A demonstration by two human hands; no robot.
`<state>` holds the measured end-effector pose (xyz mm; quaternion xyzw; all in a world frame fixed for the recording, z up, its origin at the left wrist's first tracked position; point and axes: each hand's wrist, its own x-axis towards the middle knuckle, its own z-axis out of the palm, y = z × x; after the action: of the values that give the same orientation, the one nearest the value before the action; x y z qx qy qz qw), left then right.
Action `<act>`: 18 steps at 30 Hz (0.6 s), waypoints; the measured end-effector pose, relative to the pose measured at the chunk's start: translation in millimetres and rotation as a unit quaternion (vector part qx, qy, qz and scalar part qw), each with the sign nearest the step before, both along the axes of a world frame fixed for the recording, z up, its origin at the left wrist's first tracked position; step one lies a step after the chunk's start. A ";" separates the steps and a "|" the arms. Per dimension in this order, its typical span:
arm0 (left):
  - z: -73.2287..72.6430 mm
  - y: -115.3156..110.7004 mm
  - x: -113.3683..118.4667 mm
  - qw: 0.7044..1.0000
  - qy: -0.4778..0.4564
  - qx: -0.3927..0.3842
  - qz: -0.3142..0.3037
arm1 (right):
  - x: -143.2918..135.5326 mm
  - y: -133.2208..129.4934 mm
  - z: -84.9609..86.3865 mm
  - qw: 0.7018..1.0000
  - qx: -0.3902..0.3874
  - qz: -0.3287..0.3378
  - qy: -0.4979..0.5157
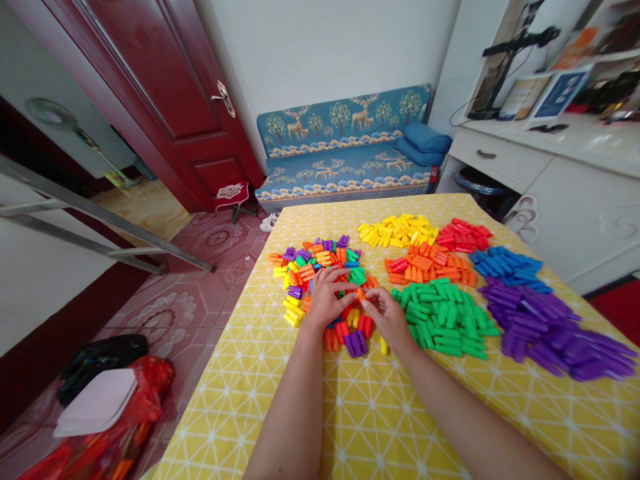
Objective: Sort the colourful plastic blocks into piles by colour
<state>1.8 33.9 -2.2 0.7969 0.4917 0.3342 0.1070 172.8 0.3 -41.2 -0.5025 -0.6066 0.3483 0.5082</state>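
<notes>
My left hand [327, 297] rests over a mixed-colour pile of small plastic pieces [305, 263], its fingers spread and pointing right. Beside it, my right hand [387, 317] pinches a small orange piece [361, 294] between thumb and fingers, close to the left fingertips. Single-colour heaps lie to the right: green pieces [445, 317] nearest my right hand, orange pieces [430, 263] with a red one among them, yellow pieces [397, 230], red pieces [464, 235], blue pieces [507, 267] and purple pieces [550, 330].
A yellow patterned cloth [240, 400] covers the table. Behind stands a blue sofa [345, 157], with a white cabinet [575, 193] at the right. Red and black bags [153, 383] lie on the floor at the left, below a metal ladder [100, 220].
</notes>
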 end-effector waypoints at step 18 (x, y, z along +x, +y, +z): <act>-2.6 1.6 2.3 1.000 0.012 0.002 0.028 | 108.0 46.4 62.7 0.945 0.142 -0.290 -0.044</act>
<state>4.1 35.5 -4.8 0.7871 0.5143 0.3285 0.0898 280.8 46.7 21.5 -0.5939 -0.4997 0.0734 0.6263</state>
